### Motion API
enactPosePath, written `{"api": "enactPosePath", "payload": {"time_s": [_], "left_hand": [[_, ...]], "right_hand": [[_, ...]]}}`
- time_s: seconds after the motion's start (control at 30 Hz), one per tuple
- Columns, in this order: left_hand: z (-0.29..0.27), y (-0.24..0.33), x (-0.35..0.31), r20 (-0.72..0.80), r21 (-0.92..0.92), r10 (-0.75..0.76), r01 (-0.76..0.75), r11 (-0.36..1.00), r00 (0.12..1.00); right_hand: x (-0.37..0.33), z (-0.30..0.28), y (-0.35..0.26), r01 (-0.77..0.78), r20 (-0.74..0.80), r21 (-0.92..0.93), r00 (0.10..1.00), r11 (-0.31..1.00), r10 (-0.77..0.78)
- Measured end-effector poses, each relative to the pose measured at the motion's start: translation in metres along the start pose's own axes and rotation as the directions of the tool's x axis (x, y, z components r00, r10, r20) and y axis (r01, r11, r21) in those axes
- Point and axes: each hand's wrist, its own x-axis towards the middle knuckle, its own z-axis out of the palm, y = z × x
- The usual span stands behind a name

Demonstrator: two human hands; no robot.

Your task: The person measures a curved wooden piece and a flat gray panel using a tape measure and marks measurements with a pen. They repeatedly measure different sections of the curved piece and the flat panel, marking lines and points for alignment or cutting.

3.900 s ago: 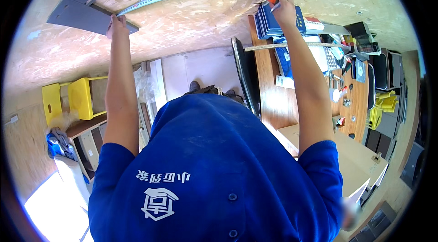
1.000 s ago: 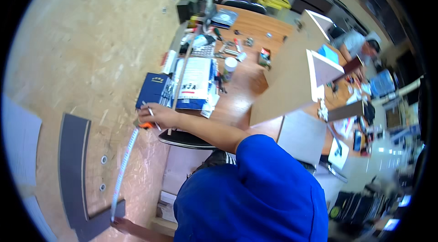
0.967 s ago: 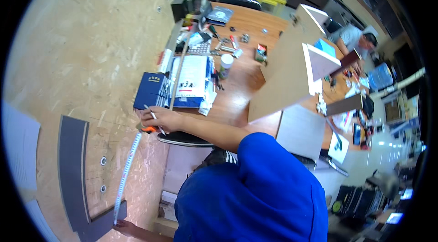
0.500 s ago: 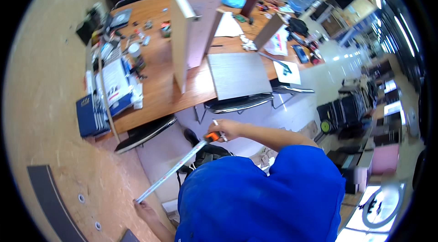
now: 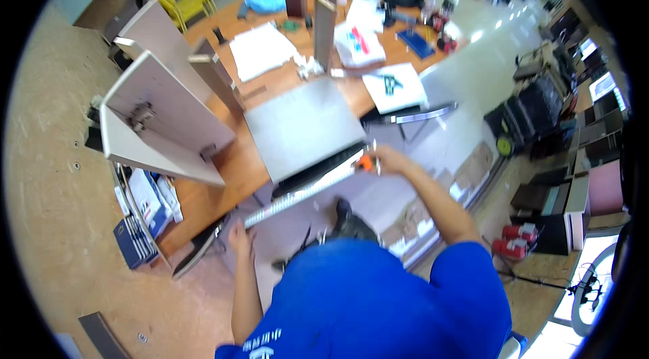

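Table (image 5: 242,171) — right fingers (image 5: 378,154) curled around tape (image 5: 366,163)

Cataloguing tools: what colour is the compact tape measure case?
Compact tape measure case in right hand: orange; head view shows it best.

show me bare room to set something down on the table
Bare: top of the grey board; strip of table between it and the pale panels. Crowded: far end around the flat blue item; near-left corner by the books and papers.
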Motion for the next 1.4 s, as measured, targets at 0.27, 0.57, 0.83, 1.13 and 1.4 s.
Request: {"api": "enactPosePath", "payload": {"time_s": [0.27, 0.57, 0.83, 1.13, 1.4], "left_hand": [[0.107, 0.016, 0.047, 0.023, 0.180, 0.014, -0.018, 0.983, 1.000], [0.125, -0.003, 0.118, 0.089, 0.380, 0.087, -0.114, 0.918, 0.992], [0.137, -0.032, 0.176, 0.032, 0.368, 0.024, -0.034, 0.929, 0.999], [0.165, -0.017, 0.219, 0.029, 0.559, 0.063, -0.069, 0.827, 0.998], [0.191, -0.013, 0.239, 0.012, 0.634, 0.130, -0.108, 0.766, 0.991]], "right_hand": [[0.010, -0.057, 0.074, 0.003, -0.131, -0.026, 0.991, 1.000, -0.007], [0.065, -0.065, 0.094, -0.099, -0.100, -0.034, 0.990, 0.995, 0.095], [0.112, -0.050, 0.103, -0.175, -0.060, -0.048, 0.983, 0.983, 0.172], [0.158, -0.059, 0.128, -0.282, -0.038, -0.126, 0.959, 0.951, 0.280], [0.187, -0.069, 0.162, -0.292, 0.000, -0.094, 0.956, 0.952, 0.293]]}}
